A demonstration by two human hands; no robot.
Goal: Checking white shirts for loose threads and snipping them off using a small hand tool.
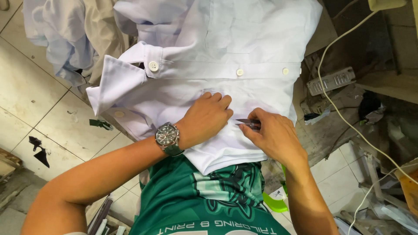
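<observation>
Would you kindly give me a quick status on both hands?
Left hand flat on white shirt. Right hand pinching small blade against it. Nothing in the way.

We see a white button-up shirt (226,82) spread flat across the lap, collar toward the left, with its buttoned placket running crosswise and three white buttons visible. Its lower edge overlaps a green jersey. We note a small metal blade (246,122), thin and pointed, lying near-flat against the shirt fabric, tip toward the left.
</observation>
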